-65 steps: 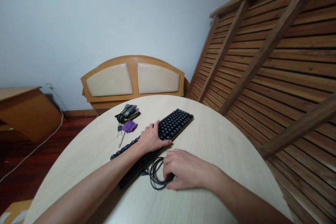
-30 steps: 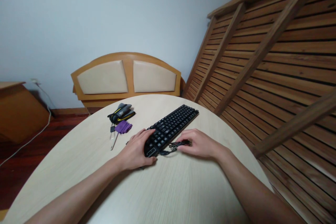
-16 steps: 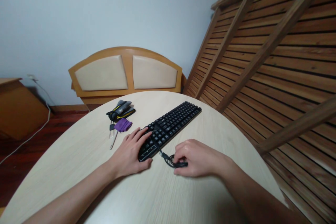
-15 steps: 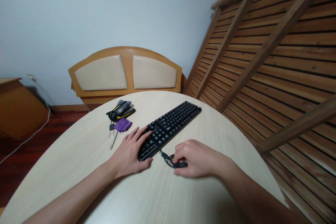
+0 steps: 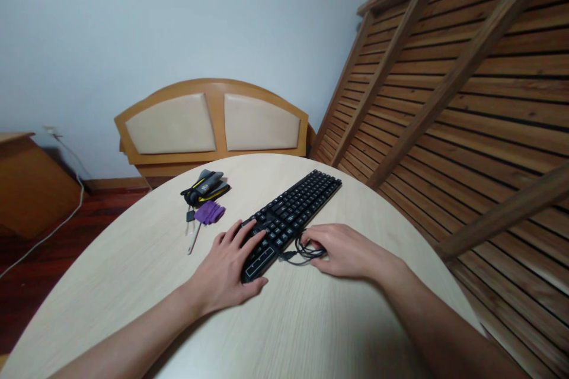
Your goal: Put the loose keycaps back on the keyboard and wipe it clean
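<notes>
A black keyboard (image 5: 284, 213) lies at a slant on the round table, its near end under my left hand (image 5: 229, 266). The fingers of that hand are spread over the keys and the thumb rests by the near corner, so the hand straddles and holds this end. My right hand (image 5: 340, 249) is closed on the coiled black cable (image 5: 306, 253) of the keyboard, just right of its near long edge. The plug (image 5: 288, 255) sticks out of the coil toward the keyboard's near corner. Part of the coil is hidden by my right fingers.
Left of the keyboard lie a folded grey, black and yellow item (image 5: 207, 186), a purple cloth (image 5: 210, 212) and a thin white stick-like tool (image 5: 194, 238). A headboard (image 5: 217, 112) stands behind the round table (image 5: 267, 325). Wooden slats (image 5: 444, 118) lean on the right.
The near end of the keyboard has shifted a little right and toward me, along with my left hand. My right hand has carried the coiled cable away from me, against the keyboard's side.
</notes>
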A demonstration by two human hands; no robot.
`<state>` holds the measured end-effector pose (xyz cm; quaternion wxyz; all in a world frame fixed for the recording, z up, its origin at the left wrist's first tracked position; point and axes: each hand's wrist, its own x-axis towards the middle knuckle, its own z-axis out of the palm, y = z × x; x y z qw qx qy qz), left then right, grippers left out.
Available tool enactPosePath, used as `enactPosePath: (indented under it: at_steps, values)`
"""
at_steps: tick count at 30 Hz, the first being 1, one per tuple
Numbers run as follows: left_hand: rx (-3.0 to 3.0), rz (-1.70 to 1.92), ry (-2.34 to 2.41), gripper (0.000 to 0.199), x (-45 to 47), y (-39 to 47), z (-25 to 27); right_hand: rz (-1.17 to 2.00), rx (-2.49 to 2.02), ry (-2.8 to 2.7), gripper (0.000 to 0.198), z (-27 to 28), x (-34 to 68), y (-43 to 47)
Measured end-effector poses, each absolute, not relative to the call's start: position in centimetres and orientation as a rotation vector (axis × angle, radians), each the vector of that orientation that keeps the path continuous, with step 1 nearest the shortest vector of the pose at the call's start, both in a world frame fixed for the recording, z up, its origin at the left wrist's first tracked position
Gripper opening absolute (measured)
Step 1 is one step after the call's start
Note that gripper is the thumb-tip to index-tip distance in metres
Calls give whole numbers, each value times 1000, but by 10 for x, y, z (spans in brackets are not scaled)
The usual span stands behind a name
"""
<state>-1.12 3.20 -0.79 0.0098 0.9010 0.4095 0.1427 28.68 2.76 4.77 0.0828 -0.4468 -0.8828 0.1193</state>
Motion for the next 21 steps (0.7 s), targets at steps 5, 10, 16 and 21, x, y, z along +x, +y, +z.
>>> enactPosePath:
  at_steps: [5,10,16,21]
  values:
    - [2832,383,1187,85,-10,27,-4,381,-1243,-2587,23,47,295,35]
    - [2835,399,1090,83,-10,29,-3,302,-1153,-2535,41,40,304,42]
    - [2788,541,1098,79,-11,34,-3,285,-1048,-2512,51,36,305,42]
    - [2719,707,1057,73,-13,38,-4,263,-977,-2441,44,36,305,45]
